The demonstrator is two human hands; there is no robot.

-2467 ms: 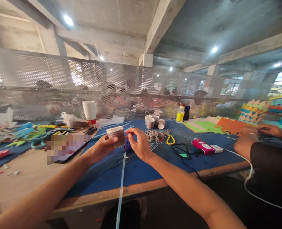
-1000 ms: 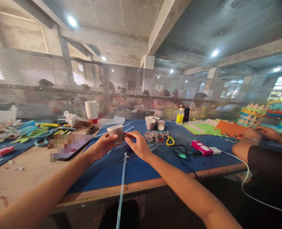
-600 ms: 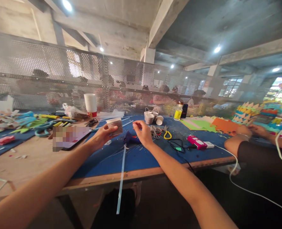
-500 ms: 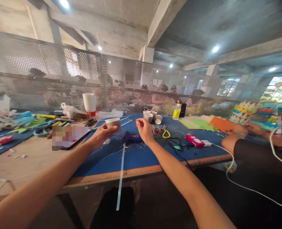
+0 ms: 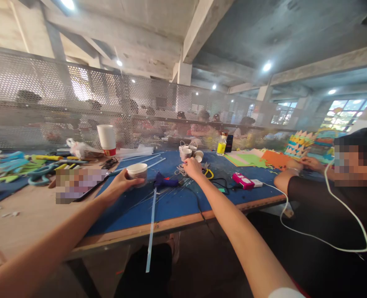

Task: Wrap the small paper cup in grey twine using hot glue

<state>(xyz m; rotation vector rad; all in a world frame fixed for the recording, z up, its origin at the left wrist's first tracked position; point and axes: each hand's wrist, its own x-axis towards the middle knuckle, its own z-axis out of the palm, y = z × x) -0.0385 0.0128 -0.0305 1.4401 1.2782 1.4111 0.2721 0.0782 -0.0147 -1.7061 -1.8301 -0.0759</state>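
My left hand (image 5: 117,187) is wrapped round a small paper cup (image 5: 137,172) and holds it upright just above the blue mat (image 5: 177,205). My right hand (image 5: 192,167) reaches farther out over the mat, its fingers curled down on a tangle of grey string (image 5: 181,170) beside yellow-handled scissors (image 5: 207,173). Whether it grips the string is hidden. A blue glue gun (image 5: 165,181) lies between my hands, and a long pale blue strip (image 5: 151,225) hangs over the table's front edge.
Several small cups (image 5: 189,152) stand behind the string. A stack of white cups (image 5: 107,138), a yellow bottle (image 5: 222,145), a pink device (image 5: 243,181) with a white cable, coloured paper (image 5: 252,159) and a perforated metal screen (image 5: 78,107) are around. A person in black (image 5: 332,198) works at my right.
My right hand left the cup and moved forward to the string. My left hand lowered the cup toward the mat. The view turned right, bringing the neighbouring person closer into frame.
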